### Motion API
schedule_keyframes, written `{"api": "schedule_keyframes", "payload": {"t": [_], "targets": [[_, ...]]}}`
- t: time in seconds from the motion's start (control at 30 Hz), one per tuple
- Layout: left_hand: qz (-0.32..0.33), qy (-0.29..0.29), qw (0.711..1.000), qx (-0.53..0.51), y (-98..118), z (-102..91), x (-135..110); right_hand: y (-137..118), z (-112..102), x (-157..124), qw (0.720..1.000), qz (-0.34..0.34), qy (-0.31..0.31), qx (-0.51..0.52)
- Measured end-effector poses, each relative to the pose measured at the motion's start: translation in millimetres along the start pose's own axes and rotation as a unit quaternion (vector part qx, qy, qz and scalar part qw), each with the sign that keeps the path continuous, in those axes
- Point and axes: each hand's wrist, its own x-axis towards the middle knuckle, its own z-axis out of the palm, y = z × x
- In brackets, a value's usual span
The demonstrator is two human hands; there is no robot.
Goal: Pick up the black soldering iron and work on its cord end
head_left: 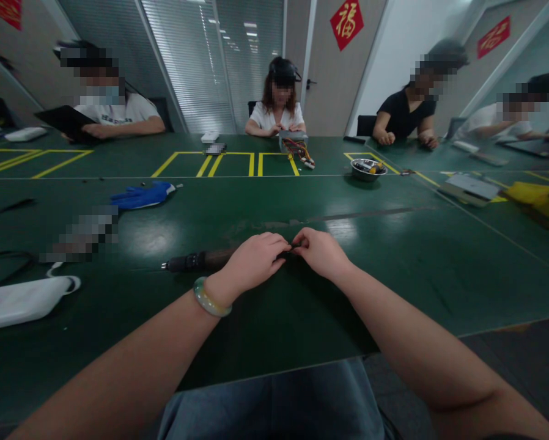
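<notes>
Evidently both hands are busy with something small and dark, low over the near half of the green tabletop (394, 256). Taking the hands as the centre of the dial, with twelve pointing away from the wearer, the right hand (323, 253) has its thumb and index finger closed in a pinch on a small dark piece (293, 247). The left hand (258, 260) meets it from nine o'clock, fingers bent and thumb slightly apart; whether they grip the piece or merely brace it, I cannot tell. Bringing the fingertips together probably keeps so little a thing steady.

A dark cylindrical tool (194, 263) lies at nine o'clock, its metal tip pointing outward and its inner end hidden behind the left hand; any link to the piece is hidden as well. Lying lengthwise there, it is presumably within easy reach.

A blue glove (143, 195) lies off at ten o'clock and a white case (24, 302) between eight and nine, both apparently set aside to leave elbow room. Between one and two stands a metal bowl (368, 176), likely keeping its small contents from scattering.
</notes>
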Motion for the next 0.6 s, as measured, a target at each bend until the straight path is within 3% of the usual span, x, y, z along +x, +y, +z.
{"api": "schedule_keyframes", "payload": {"t": [0.23, 0.47, 0.6], "targets": [[-0.011, -0.001, 1.000, 0.004, 2.4, -0.2, -0.2, 4.6, 2.4, 5.0, 0.999, -0.010, -0.044, -0.004], [-0.018, 0.003, 1.000, 0.005, 2.7, 1.8, -1.3, 4.7, 5.6, 7.9, 0.999, -0.007, -0.036, 0.003], [-0.017, 0.034, 0.999, 0.006, 7.9, 0.6, -1.7, 3.5, 6.7, 6.3, 1.000, -0.003, -0.025, -0.018]]}}
